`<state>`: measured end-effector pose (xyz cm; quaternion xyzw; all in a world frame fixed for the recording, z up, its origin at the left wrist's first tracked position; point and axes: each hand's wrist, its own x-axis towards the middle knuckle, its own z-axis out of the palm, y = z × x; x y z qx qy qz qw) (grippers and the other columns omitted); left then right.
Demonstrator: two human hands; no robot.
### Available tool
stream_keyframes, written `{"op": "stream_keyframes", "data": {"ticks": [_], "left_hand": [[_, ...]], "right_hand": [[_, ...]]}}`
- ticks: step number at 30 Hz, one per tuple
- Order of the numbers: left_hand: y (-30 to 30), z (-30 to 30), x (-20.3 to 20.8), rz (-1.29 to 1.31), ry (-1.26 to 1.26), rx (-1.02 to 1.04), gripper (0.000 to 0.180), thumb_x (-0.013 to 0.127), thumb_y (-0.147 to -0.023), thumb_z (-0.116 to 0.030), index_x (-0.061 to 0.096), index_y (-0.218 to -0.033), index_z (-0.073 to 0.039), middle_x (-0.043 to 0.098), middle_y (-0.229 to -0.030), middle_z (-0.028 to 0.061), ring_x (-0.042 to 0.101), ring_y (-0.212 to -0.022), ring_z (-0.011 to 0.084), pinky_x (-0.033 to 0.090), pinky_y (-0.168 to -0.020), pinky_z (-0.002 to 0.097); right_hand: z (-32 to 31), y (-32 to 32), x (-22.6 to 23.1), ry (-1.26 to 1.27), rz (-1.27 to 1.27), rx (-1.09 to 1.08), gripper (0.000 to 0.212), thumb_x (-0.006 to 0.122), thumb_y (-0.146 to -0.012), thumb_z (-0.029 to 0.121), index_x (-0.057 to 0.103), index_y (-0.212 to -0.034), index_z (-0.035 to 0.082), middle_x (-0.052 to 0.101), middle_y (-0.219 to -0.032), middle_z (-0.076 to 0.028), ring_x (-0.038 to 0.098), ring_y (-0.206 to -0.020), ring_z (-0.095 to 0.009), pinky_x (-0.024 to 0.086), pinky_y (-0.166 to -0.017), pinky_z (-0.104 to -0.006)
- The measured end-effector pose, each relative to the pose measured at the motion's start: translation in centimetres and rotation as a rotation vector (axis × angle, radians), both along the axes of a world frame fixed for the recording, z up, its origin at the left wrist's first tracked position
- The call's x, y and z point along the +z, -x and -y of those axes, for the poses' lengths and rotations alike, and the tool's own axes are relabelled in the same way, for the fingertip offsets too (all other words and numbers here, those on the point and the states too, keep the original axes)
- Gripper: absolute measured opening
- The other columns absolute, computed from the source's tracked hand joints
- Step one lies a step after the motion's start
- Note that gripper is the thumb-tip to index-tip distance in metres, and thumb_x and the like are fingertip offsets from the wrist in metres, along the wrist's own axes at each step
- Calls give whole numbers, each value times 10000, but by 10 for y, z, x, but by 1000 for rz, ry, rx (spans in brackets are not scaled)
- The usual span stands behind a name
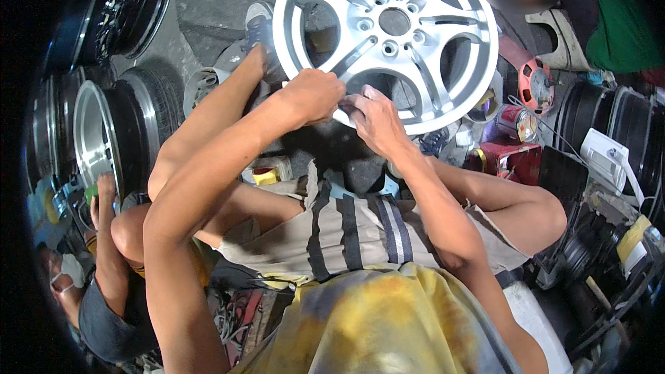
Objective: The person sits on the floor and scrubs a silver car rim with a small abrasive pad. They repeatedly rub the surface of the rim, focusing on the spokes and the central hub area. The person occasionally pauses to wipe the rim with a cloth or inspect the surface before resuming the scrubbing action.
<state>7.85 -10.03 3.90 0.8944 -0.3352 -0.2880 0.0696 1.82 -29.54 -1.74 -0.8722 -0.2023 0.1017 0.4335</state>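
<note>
A silver alloy wheel rim (431, 62) with split spokes and a round centre hole lies face up in front of me. My left hand (315, 97) is closed at the rim's near edge, left of its middle. Whatever its fingers hold is hidden. My right hand (376, 119) is beside it, its fingers bent and pinched together near the left hand's knuckles. Pale dust or paint marks its fingertips. Nothing nameable shows between the two hands. Both sit over the near lip of the wheel rim, between my bent knees.
More wheel rims (97, 131) and a tire (156, 93) stand at the left, where another person (114, 298) crouches. A person in green (623, 28) is at the far right. Right of my knee are a red box (509, 158), a paint can (518, 123) and an orange-red reel (537, 85).
</note>
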Motion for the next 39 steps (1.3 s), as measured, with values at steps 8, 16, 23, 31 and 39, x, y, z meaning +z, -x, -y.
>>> {"op": "stream_keyframes", "data": {"ticks": [8,16,23,31,39], "left_hand": [[9,-15,-6,63,6,26,127,655,-793,-89,759,-827,-23,742,-814,201,755,-809,367,604,-716,455],[12,-11,0,107,-20,30,131,658,-819,-93,754,-901,-55,739,-811,190,749,-802,363,601,-718,463],[11,-19,5,47,-48,24,182,633,-885,-125,731,-1035,-91,735,-853,198,734,-833,376,590,-757,490],[12,-7,-7,29,-24,2,286,626,-883,-122,740,-1143,-158,732,-838,184,728,-824,388,581,-745,504],[7,1,-6,4,25,0,242,591,-856,-101,763,-1026,-75,744,-895,210,736,-862,391,590,-785,484]], "right_hand": [[-16,-1,0,-44,23,-6,115,646,-814,-35,666,-927,-44,563,-904,-235,610,-886,-440,496,-772,-512],[-15,-4,6,-9,-9,-34,69,659,-841,-9,669,-903,-38,582,-903,-230,624,-890,-435,505,-785,-509],[-19,-1,12,-30,-29,-39,68,659,-847,7,671,-901,-31,589,-916,-228,625,-888,-435,511,-786,-506],[-2,0,5,-28,-92,-48,64,653,-842,4,661,-894,-33,585,-905,-229,626,-896,-446,510,-777,-512],[-2,-3,5,-1,-27,-71,40,637,-853,-3,646,-872,-37,573,-887,-234,614,-881,-454,492,-770,-529]]}}
